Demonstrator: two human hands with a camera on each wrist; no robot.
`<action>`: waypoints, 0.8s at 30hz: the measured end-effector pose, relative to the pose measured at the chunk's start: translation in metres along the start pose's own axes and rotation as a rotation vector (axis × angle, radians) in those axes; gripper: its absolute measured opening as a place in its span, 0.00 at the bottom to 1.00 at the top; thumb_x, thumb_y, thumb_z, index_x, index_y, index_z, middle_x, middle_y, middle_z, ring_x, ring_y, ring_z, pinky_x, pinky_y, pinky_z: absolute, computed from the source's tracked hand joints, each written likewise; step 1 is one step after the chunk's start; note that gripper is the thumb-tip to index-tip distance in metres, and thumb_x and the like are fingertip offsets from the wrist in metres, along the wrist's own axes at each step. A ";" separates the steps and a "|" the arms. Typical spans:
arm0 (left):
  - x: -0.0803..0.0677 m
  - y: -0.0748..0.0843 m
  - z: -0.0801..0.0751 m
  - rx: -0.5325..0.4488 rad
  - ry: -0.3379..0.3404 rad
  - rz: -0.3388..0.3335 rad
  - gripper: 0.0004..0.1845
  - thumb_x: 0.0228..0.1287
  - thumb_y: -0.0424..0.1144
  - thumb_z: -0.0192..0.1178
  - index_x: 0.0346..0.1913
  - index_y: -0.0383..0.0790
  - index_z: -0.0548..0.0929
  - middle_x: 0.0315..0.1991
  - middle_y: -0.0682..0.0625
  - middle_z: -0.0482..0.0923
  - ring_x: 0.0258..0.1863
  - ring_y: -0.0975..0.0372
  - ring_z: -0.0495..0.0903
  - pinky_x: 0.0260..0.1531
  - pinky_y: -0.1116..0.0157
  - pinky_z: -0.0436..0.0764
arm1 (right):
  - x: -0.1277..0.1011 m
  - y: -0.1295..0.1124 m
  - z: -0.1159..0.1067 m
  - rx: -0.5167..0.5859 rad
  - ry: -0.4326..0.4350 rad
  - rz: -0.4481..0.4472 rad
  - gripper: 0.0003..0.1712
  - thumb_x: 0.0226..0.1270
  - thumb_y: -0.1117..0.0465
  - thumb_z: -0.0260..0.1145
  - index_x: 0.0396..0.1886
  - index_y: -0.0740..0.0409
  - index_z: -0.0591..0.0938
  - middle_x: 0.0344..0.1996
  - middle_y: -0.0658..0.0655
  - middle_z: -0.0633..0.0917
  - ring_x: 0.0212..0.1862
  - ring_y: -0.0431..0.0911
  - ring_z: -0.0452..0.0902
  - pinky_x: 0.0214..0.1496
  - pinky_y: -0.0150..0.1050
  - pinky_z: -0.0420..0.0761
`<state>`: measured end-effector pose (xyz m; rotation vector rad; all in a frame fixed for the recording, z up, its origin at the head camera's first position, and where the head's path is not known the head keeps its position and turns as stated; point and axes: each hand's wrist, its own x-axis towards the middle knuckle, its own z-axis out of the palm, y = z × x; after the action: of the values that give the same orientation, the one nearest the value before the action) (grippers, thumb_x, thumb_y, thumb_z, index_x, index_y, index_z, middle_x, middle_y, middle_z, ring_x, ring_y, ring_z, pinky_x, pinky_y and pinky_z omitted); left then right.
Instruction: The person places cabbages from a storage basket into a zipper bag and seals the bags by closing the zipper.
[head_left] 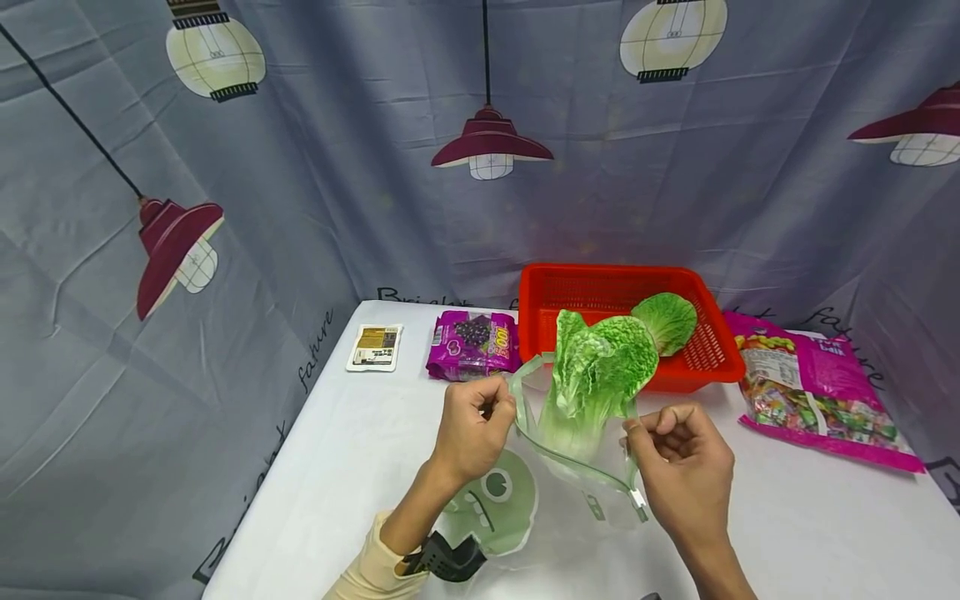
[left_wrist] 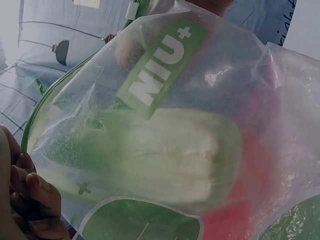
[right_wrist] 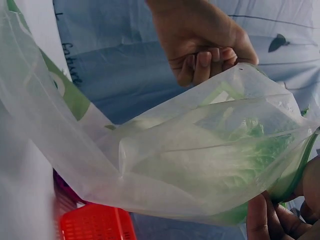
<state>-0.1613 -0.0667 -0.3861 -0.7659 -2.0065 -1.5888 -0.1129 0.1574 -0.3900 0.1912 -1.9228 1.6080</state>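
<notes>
A translucent zip bag with a green zip edge and a printed green face hangs between both hands, its mouth spread apart. The left hand pinches the left side of the opening. On the other side, the right hand pinches the rim near the white slider. A napa cabbage stands partly inside, leafy top above the opening; its pale base shows through the plastic in the left wrist view. In the right wrist view, the cabbage lies within the bag's film, with curled fingers at the rim.
Behind the bag stands a red basket with a round green leafy vegetable. Left of it lie a purple grape packet and a small white-edged packet. A large pink candy bag lies to the right on the white table.
</notes>
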 end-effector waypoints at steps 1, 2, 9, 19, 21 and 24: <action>0.000 0.000 0.000 0.000 0.002 0.003 0.15 0.53 0.27 0.50 0.15 0.46 0.65 0.12 0.58 0.60 0.14 0.70 0.57 0.11 0.71 0.55 | 0.000 -0.001 0.000 -0.004 0.001 0.003 0.15 0.52 0.85 0.63 0.27 0.73 0.65 0.23 0.62 0.83 0.21 0.42 0.81 0.23 0.28 0.78; 0.000 0.001 0.000 0.000 0.003 0.005 0.15 0.53 0.27 0.50 0.15 0.46 0.65 0.12 0.58 0.60 0.14 0.70 0.57 0.11 0.71 0.55 | 0.000 -0.002 0.000 -0.012 0.001 0.000 0.15 0.52 0.85 0.63 0.27 0.73 0.65 0.23 0.61 0.83 0.21 0.42 0.81 0.23 0.28 0.78; 0.001 0.003 -0.001 -0.010 0.016 0.018 0.16 0.53 0.26 0.50 0.15 0.46 0.64 0.11 0.58 0.58 0.13 0.70 0.55 0.10 0.70 0.53 | 0.002 -0.008 -0.002 0.000 0.009 0.018 0.15 0.51 0.85 0.63 0.26 0.72 0.65 0.22 0.61 0.83 0.21 0.42 0.81 0.23 0.28 0.78; 0.001 0.006 -0.003 -0.020 0.028 0.030 0.15 0.52 0.26 0.50 0.15 0.46 0.64 0.11 0.58 0.58 0.13 0.70 0.55 0.10 0.71 0.54 | 0.005 -0.011 -0.002 0.119 0.029 -0.128 0.15 0.48 0.88 0.61 0.24 0.75 0.64 0.21 0.62 0.82 0.22 0.42 0.81 0.25 0.27 0.79; 0.002 0.006 -0.003 -0.022 0.030 0.034 0.15 0.52 0.26 0.50 0.15 0.46 0.64 0.11 0.58 0.58 0.13 0.70 0.55 0.10 0.71 0.54 | 0.006 -0.010 -0.002 0.139 0.030 -0.155 0.15 0.48 0.88 0.61 0.24 0.76 0.64 0.21 0.62 0.82 0.22 0.41 0.81 0.25 0.26 0.78; 0.002 0.007 -0.004 -0.024 0.037 0.042 0.15 0.52 0.26 0.50 0.15 0.46 0.64 0.11 0.58 0.58 0.12 0.70 0.55 0.10 0.71 0.54 | 0.008 -0.011 -0.002 0.157 0.032 -0.179 0.15 0.46 0.89 0.61 0.24 0.76 0.64 0.21 0.62 0.82 0.22 0.41 0.81 0.24 0.25 0.77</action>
<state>-0.1581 -0.0690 -0.3788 -0.7768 -1.9360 -1.5939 -0.1135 0.1590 -0.3766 0.3891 -1.7047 1.6301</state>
